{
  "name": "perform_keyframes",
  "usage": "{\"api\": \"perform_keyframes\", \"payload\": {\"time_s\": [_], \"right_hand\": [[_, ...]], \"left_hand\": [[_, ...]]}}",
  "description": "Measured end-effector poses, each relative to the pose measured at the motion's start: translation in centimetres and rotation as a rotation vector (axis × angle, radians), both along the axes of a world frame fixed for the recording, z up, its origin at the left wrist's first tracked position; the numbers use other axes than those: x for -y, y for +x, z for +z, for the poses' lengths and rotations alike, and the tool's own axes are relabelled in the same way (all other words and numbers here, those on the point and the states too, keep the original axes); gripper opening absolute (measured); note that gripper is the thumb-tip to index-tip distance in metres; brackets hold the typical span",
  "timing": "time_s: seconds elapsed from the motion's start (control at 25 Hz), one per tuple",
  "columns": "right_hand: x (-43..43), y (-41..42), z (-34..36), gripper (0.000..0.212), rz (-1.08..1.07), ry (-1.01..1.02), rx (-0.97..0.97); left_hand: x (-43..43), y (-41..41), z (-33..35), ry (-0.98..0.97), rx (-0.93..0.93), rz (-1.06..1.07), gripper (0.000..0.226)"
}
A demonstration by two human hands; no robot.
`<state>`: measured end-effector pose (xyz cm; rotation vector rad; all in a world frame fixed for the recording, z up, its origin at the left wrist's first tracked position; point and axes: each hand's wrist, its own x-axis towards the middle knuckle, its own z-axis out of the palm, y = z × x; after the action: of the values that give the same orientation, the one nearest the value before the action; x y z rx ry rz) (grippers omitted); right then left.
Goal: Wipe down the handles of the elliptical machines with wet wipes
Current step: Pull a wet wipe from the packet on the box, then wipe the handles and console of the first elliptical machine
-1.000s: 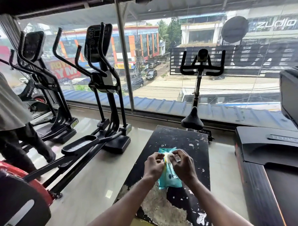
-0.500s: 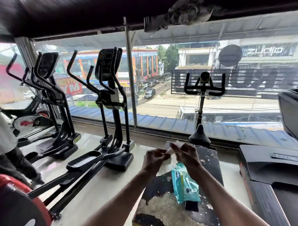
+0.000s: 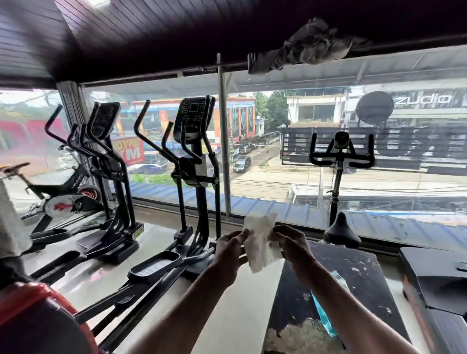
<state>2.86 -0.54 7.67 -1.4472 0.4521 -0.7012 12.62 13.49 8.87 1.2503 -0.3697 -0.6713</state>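
Now a white wet wipe [image 3: 259,245] is hanging at lower centre.
The left hand [image 3: 229,250] and right hand [image 3: 290,244] are pinching its opposite edges; the teal packet [image 3: 322,314] is lying on the black bench [image 3: 365,278], ellipticals [image 3: 194,162] standing left.

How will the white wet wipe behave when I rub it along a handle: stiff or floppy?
Probably floppy: the wet wipe is creased and hangs loose between the left hand and right hand. Likely very light, since fingertip pinches carry it. It may bunch up when rubbed.

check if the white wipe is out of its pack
Out: left hand and right hand pinch the white wet wipe; teal plastic pack lies below.
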Motion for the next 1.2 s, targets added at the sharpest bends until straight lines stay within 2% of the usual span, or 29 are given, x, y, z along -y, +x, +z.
{"api": "perform_keyframes", "payload": {"time_s": [0.08,0.2,0.28,0.4,0.6,0.68,0.8,0.88,0.96,1.12,1.2], "right_hand": [[-1.4,1.4,0.5,0.016,0.003,0.052,0.002],[-3.4,3.1,1.2,0.007,0.137,0.118,0.045],[-4.1,4.6,1.3,0.028,0.159,0.089,0.042],[-4.2,7.1,1.5,0.043,0.118,0.107,0.051],[-2.9,10.9,3.1,0.045,0.124,0.172,0.066],[-1.6,13.2,3.3,0.052,0.114,0.116,0.064],[0.4,16.7,3.8,0.062,-0.052,-0.168,0.009],[1.9,19.0,4.0,0.053,-0.130,-0.313,-0.001],[3.3,21.2,4.6,0.038,-0.105,-0.428,-0.018],[5.3,24.6,4.8,0.039,0.036,-0.431,-0.027],[6.2,26.3,4.7,0.026,0.016,-0.430,-0.012]], "left_hand": [[-1.6,1.5,0.4,-0.004,-0.007,0.025,0.017],[-3.4,3.4,1.0,0.011,0.006,0.031,0.016],[-4.3,4.6,1.4,-0.001,0.005,0.026,0.014],[-5.0,6.8,1.8,-0.036,-0.012,0.041,0.004],[-4.1,10.6,2.5,-0.068,0.020,0.050,0.032],[-3.0,12.6,2.9,-0.082,0.038,0.043,0.036],[-0.7,15.8,3.5,-0.076,0.066,0.086,0.022],[1.3,17.6,4.6,-0.058,0.073,0.125,0.018],[3.2,19.4,5.6,-0.086,0.037,0.133,0.022],[5.9,21.8,6.5,-0.166,0.010,0.097,0.019],[6.7,22.9,6.5,-0.170,0.009,0.094,0.016]]}}
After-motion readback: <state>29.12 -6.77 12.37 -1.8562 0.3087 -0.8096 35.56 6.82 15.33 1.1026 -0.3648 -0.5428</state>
